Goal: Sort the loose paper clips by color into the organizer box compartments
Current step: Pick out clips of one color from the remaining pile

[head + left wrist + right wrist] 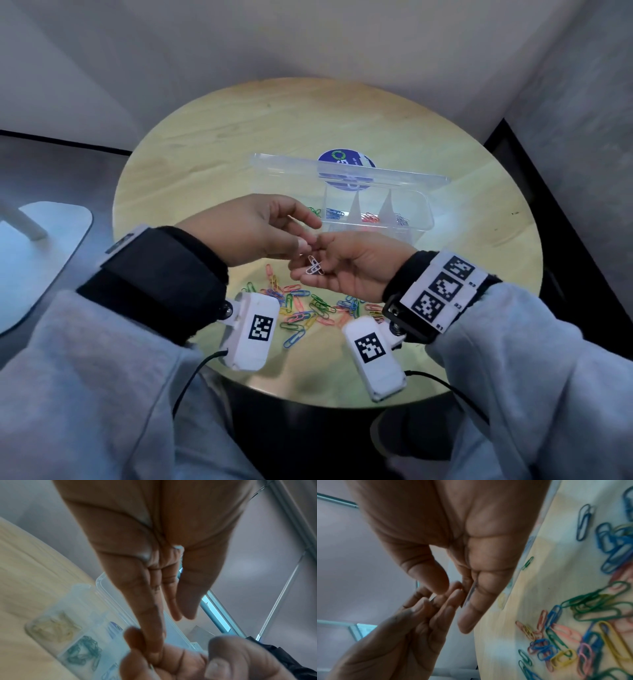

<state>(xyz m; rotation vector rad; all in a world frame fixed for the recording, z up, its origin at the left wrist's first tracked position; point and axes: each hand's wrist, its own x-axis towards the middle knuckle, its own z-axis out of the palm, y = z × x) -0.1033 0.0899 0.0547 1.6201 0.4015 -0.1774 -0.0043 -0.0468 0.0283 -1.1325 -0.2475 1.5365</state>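
Fingers (310,240) of both hands meeting, white paper clips (314,265) pinched, no writing legible

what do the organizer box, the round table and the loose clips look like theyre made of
Organizer box: clear, glossy plastic, since the sorted clips show through its walls.
Table: pale wood or wood-look laminate with visible grain and a soft sheen.
Loose clips: bent wire in bright colors, probably coated metal, though that can't be confirmed.

Organizer box (416,219) behind loose clips (308,310)
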